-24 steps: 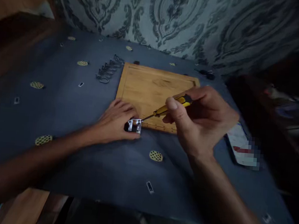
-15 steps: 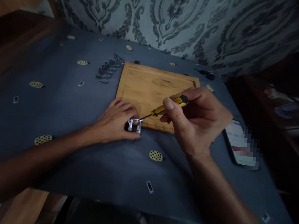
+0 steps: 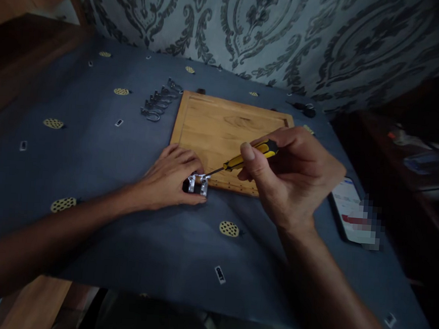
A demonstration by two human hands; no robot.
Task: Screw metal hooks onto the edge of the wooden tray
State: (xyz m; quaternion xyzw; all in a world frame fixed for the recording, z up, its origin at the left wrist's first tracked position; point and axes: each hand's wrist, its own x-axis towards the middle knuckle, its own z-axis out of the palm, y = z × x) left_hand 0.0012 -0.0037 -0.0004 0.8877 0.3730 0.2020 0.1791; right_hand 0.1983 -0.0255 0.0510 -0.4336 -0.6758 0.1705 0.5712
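Observation:
My left hand (image 3: 171,173) is closed on a small shiny metal bracket (image 3: 198,184), pressing it against the near edge of a wooden board (image 3: 222,126) that lies on the blue cloth. My right hand (image 3: 293,173) is closed round a yellow and black screwdriver (image 3: 248,155). The screwdriver's thin tip touches the top of the bracket. My left fingers hide the bracket's left side.
A row of several metal hooks (image 3: 158,101) lies left of the board's far corner. A phone (image 3: 352,210) with a lit screen rests at the right. Small dark items (image 3: 303,108) sit beyond the board near the patterned wall. The table edge runs along the bottom.
My right hand has shifted slightly with the screwdriver, its tip staying on the bracket. My left hand has stayed put.

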